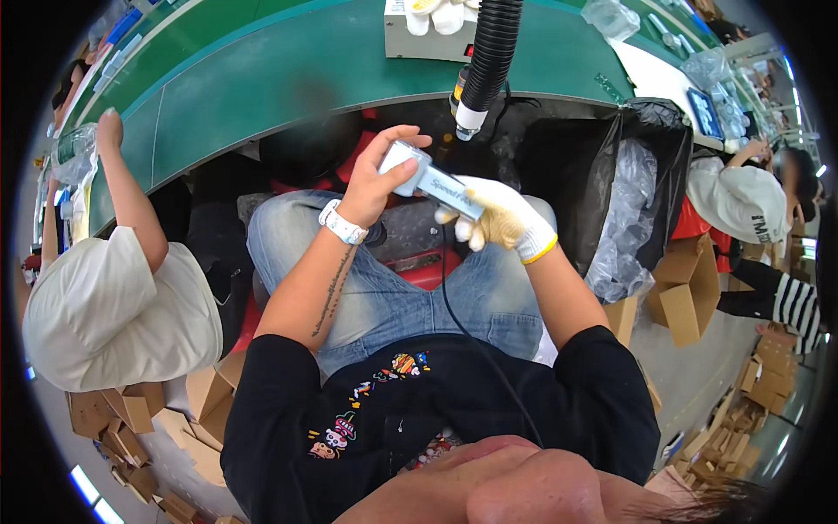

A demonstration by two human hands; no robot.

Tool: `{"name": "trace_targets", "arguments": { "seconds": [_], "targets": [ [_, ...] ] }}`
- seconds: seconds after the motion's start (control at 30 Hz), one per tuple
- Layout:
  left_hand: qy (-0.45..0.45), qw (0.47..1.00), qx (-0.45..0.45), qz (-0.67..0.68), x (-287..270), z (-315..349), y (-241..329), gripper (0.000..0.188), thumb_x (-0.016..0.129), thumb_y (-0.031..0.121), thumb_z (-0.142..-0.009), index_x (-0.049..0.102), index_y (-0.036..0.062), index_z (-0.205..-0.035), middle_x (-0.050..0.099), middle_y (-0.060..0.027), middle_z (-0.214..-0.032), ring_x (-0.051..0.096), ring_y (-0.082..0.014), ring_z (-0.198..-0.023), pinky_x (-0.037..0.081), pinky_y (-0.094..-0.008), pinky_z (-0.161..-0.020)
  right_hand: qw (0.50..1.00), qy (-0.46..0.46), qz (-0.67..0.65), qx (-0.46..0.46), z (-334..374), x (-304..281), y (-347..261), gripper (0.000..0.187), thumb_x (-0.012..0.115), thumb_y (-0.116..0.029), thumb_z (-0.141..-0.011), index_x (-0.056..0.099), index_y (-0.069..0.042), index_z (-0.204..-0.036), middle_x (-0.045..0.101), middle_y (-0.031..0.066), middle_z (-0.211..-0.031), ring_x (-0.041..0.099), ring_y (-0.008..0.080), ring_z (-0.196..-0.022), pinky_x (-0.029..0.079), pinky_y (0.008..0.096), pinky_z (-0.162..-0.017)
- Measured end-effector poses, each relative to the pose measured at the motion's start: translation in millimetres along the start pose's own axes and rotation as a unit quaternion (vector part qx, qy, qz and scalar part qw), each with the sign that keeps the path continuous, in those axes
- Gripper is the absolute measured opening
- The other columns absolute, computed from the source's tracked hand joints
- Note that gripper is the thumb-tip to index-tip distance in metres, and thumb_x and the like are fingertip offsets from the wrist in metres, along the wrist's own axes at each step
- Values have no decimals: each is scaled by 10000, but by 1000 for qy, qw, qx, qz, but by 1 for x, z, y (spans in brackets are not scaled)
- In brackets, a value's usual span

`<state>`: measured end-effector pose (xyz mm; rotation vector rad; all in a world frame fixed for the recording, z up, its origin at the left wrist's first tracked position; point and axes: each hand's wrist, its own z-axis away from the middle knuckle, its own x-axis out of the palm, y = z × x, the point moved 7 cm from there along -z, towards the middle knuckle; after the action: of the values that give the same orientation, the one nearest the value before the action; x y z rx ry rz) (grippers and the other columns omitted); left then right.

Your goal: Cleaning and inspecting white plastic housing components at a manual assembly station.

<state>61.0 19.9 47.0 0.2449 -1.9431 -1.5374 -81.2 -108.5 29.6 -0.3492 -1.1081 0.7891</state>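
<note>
A light blue-grey handheld device [445,185], blocky at one end with a long narrow body, is held across my lap between both hands. My bare left hand [374,179], with a white watch on its wrist, is closed around the blocky end. My right hand [502,217] wears a white and yellow knit glove, its fingers wrapped about the narrow end. Part of the device is covered by the fingers. A thin black cord [447,288] runs from near the gloved fingers down across my shirt. Just above the hands hangs a black corrugated hose [491,61] with a pale nozzle.
Ahead curves a green worktable [262,96] bearing a grey-white box [410,44] with a red switch and gloves on top. A black bin bag [567,166] stands at my right, with clear plastic beside it. Co-workers sit on both sides; cardboard boxes [681,288] lie around.
</note>
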Motion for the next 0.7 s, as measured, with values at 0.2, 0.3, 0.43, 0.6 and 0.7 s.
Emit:
{"name": "trace_targets", "arguments": {
  "seconds": [0.2, 0.3, 0.43, 0.6, 0.7],
  "targets": [
    [-33, 954, -251, 160, 0, 16, -10, 371, 709, 214, -944, 617, 60, -1269, 672, -87, -1279, 676, -183, -1027, 572, -365, -861, 585, 120, 697, -397, 40, 41, -28, 712, 799, -268, -836, 528, -31, -1450, 729, 174, -1172, 731, 310, -1008, 592, 414, -886],
    [-64, 975, -134, -168, 3, 14, -19, 332, 742, 219, -872, 661, 62, -1153, 684, -93, -1183, 672, -206, -1045, 557, -400, -889, 677, 158, 653, -301, 44, 40, -22, 713, 817, -275, -744, 600, -33, -1379, 740, 180, -1118, 737, 329, -970, 577, 406, -873],
    [-224, 869, 227, -379, 90, 70, 41, 292, 783, 136, -698, 712, 70, -973, 679, -107, -993, 683, -295, -940, 572, -423, -808, 747, -69, 652, -110, 44, 29, 11, 511, 802, -278, -710, 715, -49, -1158, 743, 200, -955, 737, 353, -852, 575, 423, -775],
    [-258, 854, 271, -361, 121, 120, 43, 302, 799, 47, -616, 719, 71, -906, 679, -100, -986, 683, -324, -934, 578, -447, -828, 688, 8, 717, -108, 68, 44, 50, 311, 764, -312, -701, 759, -112, -939, 722, 185, -811, 719, 391, -794, 571, 479, -731],
    [-268, 844, 284, -367, 123, 104, 7, 412, 823, 61, -615, 697, 77, -1007, 687, -99, -987, 688, -316, -938, 579, -415, -823, 670, 70, 733, -95, 68, 17, 57, 276, 765, -315, -698, 756, -125, -898, 717, 182, -788, 713, 395, -780, 566, 492, -715]
  ]
}}
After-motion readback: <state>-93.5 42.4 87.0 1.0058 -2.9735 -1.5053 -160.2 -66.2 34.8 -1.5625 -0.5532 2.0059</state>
